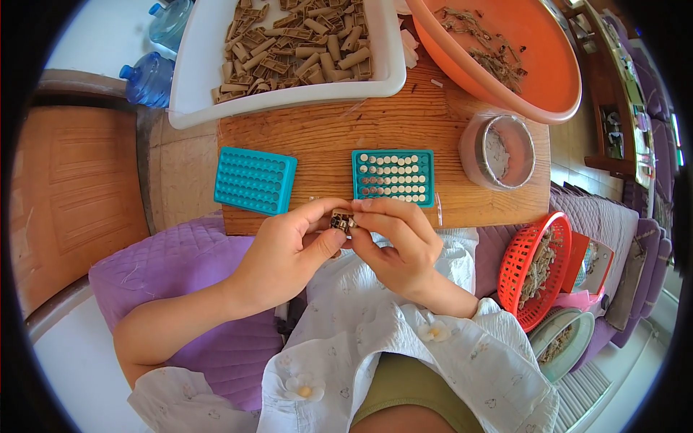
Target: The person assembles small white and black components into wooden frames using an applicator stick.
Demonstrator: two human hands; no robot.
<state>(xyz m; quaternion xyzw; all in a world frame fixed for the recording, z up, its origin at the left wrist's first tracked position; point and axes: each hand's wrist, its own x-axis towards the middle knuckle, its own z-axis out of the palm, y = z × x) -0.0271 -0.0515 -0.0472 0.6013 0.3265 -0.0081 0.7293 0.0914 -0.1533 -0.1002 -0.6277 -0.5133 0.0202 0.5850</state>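
My left hand (289, 252) and my right hand (397, 245) meet just below the wooden table's (325, 137) front edge, both pinching one small brown slotted piece (341, 220) between thumbs and fingertips. Right above them on the table lies a teal tray (393, 177) whose round holes are mostly filled with small pale discs. A second teal tray (255, 180), with its holes bare, lies to the left and overhangs the table's left edge.
A white tub (289, 94) heaped with brown slotted pieces stands at the back. An orange basin (520, 65) with scraps is at the back right, a round clear container (498, 151) below it. A red basket (534, 267) sits at my right, purple cushions (180, 281) under my arms, blue water jugs (148, 79) far left.
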